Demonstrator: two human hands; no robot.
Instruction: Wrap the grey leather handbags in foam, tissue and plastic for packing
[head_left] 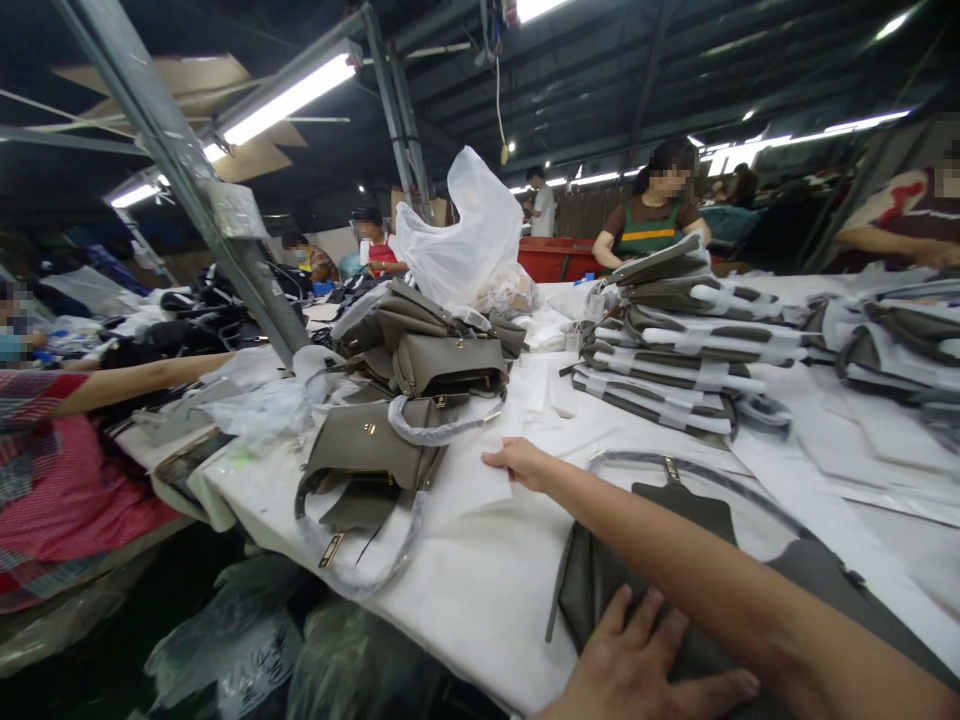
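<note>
My left hand [649,665] lies with spread fingers on a grey-green handbag [592,575] at the bottom right; the bag has a wrapped strap and gold-coloured hardware. My right arm crosses above that bag. At the middle of the table my right hand [521,462] is closed on the edge of a thin white sheet [476,490]. Just left of the sheet, another grey-green handbag [360,440] rests with its wrapped handle hanging toward the table edge. More such bags [450,360] are heaped behind it.
Flat wrapped bags are stacked [667,350] on the white table [480,590], behind my right arm. A white plastic bag [465,235] stands at the back. A slanted metal post [202,190] rises at left, beside another person's arm [150,380]. Other people stand across the table.
</note>
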